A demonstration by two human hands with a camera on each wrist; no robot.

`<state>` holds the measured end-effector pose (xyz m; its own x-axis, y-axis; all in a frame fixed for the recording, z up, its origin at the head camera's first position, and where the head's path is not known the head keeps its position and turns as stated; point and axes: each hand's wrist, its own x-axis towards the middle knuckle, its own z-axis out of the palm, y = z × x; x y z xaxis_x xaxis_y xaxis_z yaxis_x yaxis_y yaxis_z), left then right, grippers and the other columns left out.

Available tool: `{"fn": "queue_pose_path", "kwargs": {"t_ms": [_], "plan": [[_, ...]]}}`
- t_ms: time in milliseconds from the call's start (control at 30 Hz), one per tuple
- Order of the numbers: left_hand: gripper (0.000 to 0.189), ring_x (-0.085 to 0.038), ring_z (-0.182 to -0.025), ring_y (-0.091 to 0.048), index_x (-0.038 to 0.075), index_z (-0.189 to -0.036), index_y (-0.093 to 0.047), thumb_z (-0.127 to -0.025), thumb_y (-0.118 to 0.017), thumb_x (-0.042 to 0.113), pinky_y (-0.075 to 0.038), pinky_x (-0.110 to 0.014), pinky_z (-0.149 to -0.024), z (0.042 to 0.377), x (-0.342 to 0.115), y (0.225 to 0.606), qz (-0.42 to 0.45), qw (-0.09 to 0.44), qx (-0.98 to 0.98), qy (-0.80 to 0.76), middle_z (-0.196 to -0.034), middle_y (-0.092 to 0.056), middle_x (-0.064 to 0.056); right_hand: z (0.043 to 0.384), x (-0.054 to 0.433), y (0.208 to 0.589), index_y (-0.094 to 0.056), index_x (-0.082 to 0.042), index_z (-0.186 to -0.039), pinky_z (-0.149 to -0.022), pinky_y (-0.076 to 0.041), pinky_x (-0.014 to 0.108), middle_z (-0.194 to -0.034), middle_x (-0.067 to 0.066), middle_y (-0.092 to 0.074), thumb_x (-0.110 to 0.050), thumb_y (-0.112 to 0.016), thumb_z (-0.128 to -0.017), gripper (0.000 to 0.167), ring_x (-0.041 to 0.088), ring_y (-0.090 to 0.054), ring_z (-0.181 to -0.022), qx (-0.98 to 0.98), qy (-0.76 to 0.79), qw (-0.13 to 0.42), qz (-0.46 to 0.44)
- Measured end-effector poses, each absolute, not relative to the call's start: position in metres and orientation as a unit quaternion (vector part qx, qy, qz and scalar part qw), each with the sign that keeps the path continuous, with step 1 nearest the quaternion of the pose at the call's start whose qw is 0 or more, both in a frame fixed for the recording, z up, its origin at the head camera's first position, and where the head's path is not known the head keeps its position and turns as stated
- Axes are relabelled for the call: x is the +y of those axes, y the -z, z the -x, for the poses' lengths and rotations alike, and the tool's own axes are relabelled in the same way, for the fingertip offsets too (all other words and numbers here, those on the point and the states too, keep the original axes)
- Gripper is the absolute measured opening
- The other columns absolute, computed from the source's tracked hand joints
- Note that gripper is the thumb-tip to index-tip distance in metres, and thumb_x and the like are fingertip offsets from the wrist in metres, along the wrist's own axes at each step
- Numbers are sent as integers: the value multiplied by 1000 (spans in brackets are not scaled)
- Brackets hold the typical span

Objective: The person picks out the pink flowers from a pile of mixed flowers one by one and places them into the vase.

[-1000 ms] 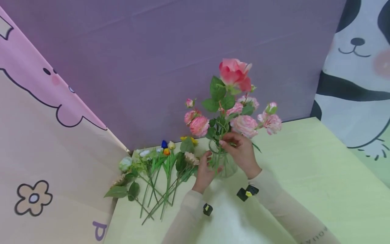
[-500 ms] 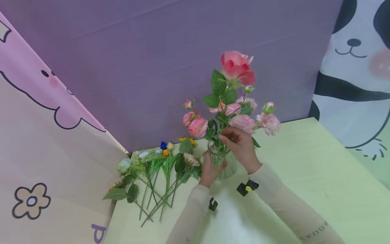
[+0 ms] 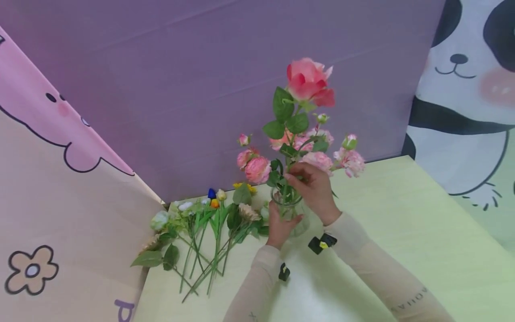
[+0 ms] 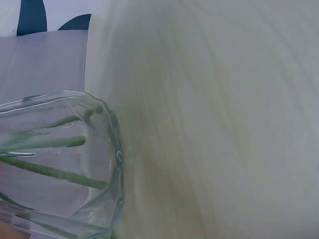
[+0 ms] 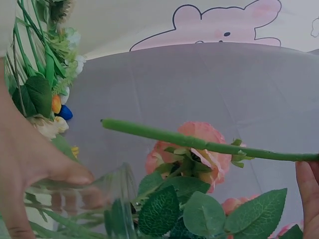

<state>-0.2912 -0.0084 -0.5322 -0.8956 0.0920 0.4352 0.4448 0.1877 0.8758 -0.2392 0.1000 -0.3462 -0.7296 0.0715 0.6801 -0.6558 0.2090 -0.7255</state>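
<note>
My right hand [image 3: 318, 192] pinches the stem of a large coral-pink rose [image 3: 309, 81], which stands tall above the other blooms. In the right wrist view the bare lower end of that green stem [image 5: 164, 135] shows outside the glass, near the rim. A clear glass vase [image 3: 299, 223] stands on the table, and my left hand [image 3: 280, 228] holds it round the side, the thumb across its front. Pale pink roses [image 3: 257, 170] spread from the vase. Several stem ends [image 4: 75, 177] lie inside the glass in the left wrist view.
Several artificial flowers lie on the table [image 3: 402, 232] left of the vase, with crossing stems [image 3: 211, 268], a blue tulip [image 3: 211, 193] and a beige bloom [image 3: 248, 212] among them. A purple backdrop [image 3: 201, 103] stands close behind the vase. Printed panels flank both sides.
The coral rose has risen relative to the other flowers, with my right hand still on its stem. My left hand has shifted its hold on the vase. The head view has drifted slightly.
</note>
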Motion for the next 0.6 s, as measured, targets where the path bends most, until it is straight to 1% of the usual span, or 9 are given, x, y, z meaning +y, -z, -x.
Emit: {"fn": "queue_pose_path", "kwargs": {"t_ms": [67,100,267,367,467,600], "plan": [[89,-29,-127,-43,2,-140,-29,-70,-83,16,-34,-44,-107,292,-7,533,170,153,-761,607,-137,-42,-15,246,102,350,-63,11,-89,-60,-54,20,-83,22,-66,10,-65,-81,8,5,-62,-73,-719,-594,303,-196],[88,-30,-126,-44,1,-139,-29,-71,-83,16,-34,-44,-107,292,-7,534,167,158,-766,600,-136,-43,-16,249,103,353,-64,10,-90,-61,-53,17,-84,21,-66,9,-66,-82,8,3,-61,-73,-722,-591,304,-192],[81,-29,-123,-46,2,-136,-33,-72,-81,16,-36,-43,-105,293,-6,535,164,172,-778,582,-132,-44,-16,259,108,356,-65,6,-91,-61,-52,16,-84,19,-67,4,-66,-84,7,0,-60,-71,-732,-573,316,-189],[80,-28,-122,-46,2,-136,-33,-73,-80,14,-37,-41,-105,294,-6,536,165,171,-775,585,-131,-44,-15,263,109,356,-64,7,-91,-63,-53,16,-85,21,-66,5,-65,-84,7,0,-60,-74,-724,-584,313,-189],[79,-27,-121,-46,2,-135,-34,-72,-80,14,-37,-41,-105,296,-6,538,172,178,-771,586,-130,-44,-15,265,110,356,-64,8,-92,-67,-54,17,-86,22,-66,6,-65,-84,8,3,-62,-77,-716,-600,306,-184],[78,-26,-120,-46,2,-135,-34,-73,-79,14,-37,-40,-105,298,-5,543,183,188,-769,583,-130,-44,-15,265,108,353,-63,11,-92,-70,-54,18,-87,24,-65,10,-63,-83,9,11,-64,-80,-706,-615,299,-188]]}}
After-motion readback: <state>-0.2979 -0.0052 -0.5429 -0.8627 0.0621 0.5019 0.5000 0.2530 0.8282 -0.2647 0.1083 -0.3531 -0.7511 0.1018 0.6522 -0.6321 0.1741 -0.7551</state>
